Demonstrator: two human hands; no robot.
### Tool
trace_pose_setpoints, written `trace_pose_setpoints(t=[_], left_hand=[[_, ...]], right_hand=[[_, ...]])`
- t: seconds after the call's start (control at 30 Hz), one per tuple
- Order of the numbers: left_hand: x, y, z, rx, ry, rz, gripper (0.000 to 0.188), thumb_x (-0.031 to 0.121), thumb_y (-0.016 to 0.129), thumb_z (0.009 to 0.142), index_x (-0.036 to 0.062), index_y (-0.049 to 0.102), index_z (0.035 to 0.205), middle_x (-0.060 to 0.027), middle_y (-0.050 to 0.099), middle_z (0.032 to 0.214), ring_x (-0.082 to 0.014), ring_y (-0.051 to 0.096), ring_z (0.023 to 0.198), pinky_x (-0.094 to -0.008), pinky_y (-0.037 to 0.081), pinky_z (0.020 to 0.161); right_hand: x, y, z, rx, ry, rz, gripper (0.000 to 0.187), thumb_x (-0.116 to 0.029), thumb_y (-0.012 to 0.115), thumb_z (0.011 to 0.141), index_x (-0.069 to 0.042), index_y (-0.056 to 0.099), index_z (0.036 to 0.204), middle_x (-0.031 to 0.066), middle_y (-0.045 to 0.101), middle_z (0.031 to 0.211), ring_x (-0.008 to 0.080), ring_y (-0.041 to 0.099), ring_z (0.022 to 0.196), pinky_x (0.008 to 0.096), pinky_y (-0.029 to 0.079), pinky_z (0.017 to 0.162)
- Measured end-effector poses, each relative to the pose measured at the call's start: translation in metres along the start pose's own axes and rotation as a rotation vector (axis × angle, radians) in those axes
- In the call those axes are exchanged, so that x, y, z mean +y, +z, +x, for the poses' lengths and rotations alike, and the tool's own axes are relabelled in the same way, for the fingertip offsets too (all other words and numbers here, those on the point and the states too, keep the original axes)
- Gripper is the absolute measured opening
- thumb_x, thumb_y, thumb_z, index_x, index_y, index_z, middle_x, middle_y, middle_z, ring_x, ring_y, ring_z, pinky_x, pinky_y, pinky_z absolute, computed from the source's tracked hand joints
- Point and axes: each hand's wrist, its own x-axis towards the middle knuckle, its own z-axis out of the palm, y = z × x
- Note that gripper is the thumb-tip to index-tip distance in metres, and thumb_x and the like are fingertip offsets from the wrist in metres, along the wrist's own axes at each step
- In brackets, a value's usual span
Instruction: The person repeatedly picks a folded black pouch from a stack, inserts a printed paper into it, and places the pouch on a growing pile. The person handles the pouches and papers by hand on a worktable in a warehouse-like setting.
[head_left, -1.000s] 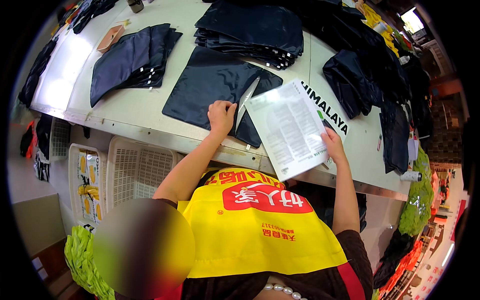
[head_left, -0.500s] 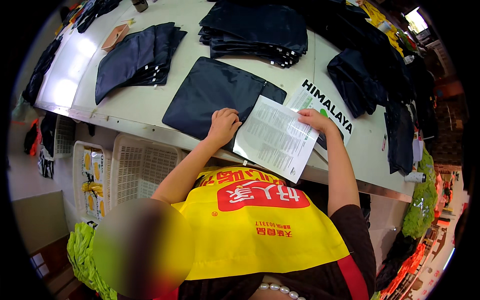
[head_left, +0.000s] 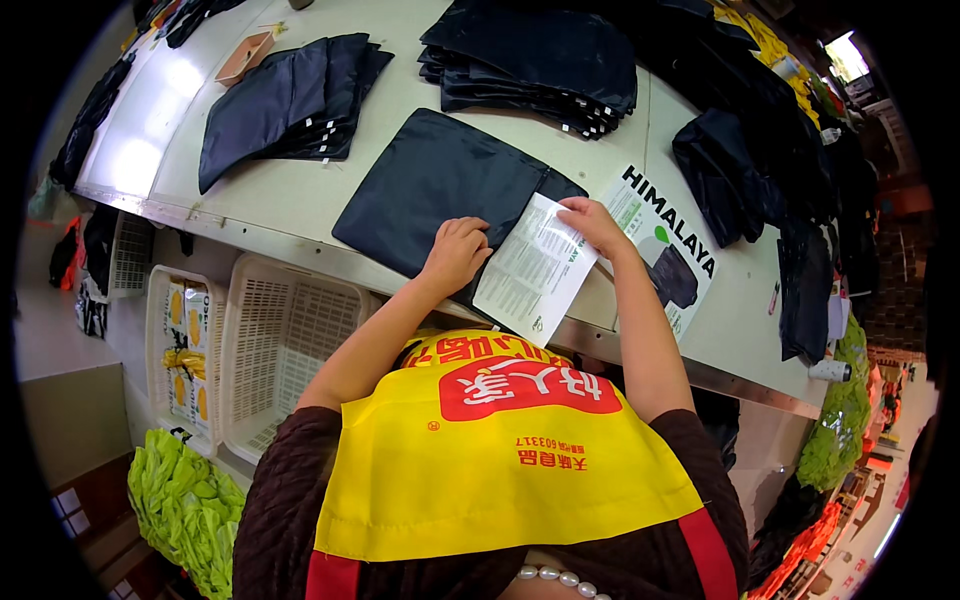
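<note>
A dark navy fabric pouch [head_left: 425, 185] lies flat on the table in front of me. My left hand [head_left: 457, 257] has its fingers curled on the pouch's open edge, thumb side hidden, pinching the fabric. In my right hand [head_left: 592, 225] is the upper right edge of a white printed sheet [head_left: 530, 285], gripped between thumb and fingers. The sheet's left part is inside or under the pouch's edge; its lower corner overhangs the table front. Beside my right forearm lies a second printed sheet [head_left: 640, 215] with large black lettering and a dark garment picture.
Stacks of dark pouches stand at the far middle [head_left: 540, 60] and far left [head_left: 290, 105], near a small orange box [head_left: 245, 58]. Dark fabric [head_left: 722, 175] is heaped at the right. Below the table's front edge are white plastic crates [head_left: 290, 350], with a green bag [head_left: 180, 500] nearby.
My right hand has moved left with the printed sheet, and more of the sheet is covered by the pouch. My left hand stays at the pouch's edge. More of the second sheet shows.
</note>
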Motion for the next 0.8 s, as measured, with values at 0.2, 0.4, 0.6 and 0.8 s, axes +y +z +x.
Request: trace_pose_setpoints(t=[0.2, 0.4, 0.6, 0.8], left_hand=[[-0.003, -0.004, -0.004, 0.032, -0.005, -0.005, 0.012, 0.013, 0.063, 0.079, 0.0042, 0.055, 0.078, -0.0117, 0.057, 0.111, -0.0289, 0.049, 0.108, -0.0398, 0.034, 0.095], [-0.005, -0.001, -0.004, 0.004, -0.039, -0.054, 0.013, 0.015, 0.062, 0.080, 0.0048, 0.054, 0.081, -0.0115, 0.056, 0.112, -0.0284, 0.047, 0.112, -0.0417, 0.030, 0.099], [0.005, -0.009, 0.002, -0.079, -0.023, -0.052, 0.012, 0.016, 0.059, 0.083, 0.0058, 0.053, 0.086, -0.0118, 0.055, 0.114, -0.0283, 0.045, 0.115, -0.0469, 0.024, 0.103], [-0.014, -0.011, 0.006, -0.065, -0.091, -0.153, 0.011, 0.015, 0.057, 0.085, 0.0050, 0.054, 0.089, -0.0132, 0.054, 0.115, -0.0289, 0.047, 0.113, -0.0465, 0.024, 0.104]], right_hand=[[0.014, -0.016, -0.068, 0.006, 0.173, 0.843, 0.043, -0.033, 0.050, 0.091, -0.004, 0.051, 0.123, 0.0126, 0.063, 0.107, 0.0231, 0.064, 0.091, 0.0343, 0.055, 0.074], [0.051, 0.048, -0.116, 0.050, 0.269, 0.339, 0.021, -0.014, 0.058, 0.087, -0.003, 0.059, 0.105, 0.0046, 0.065, 0.083, 0.0099, 0.060, 0.062, 0.0199, 0.047, 0.048], [0.019, 0.062, -0.067, 0.016, 0.114, 0.152, 0.015, -0.013, 0.054, 0.087, -0.002, 0.060, 0.097, 0.0037, 0.062, 0.075, 0.0091, 0.055, 0.055, 0.0214, 0.045, 0.047], [-0.009, 0.100, -0.002, 0.039, 0.067, 0.411, 0.017, -0.018, 0.050, 0.091, -0.003, 0.059, 0.095, 0.0042, 0.062, 0.075, 0.0109, 0.060, 0.062, 0.0230, 0.051, 0.055]])
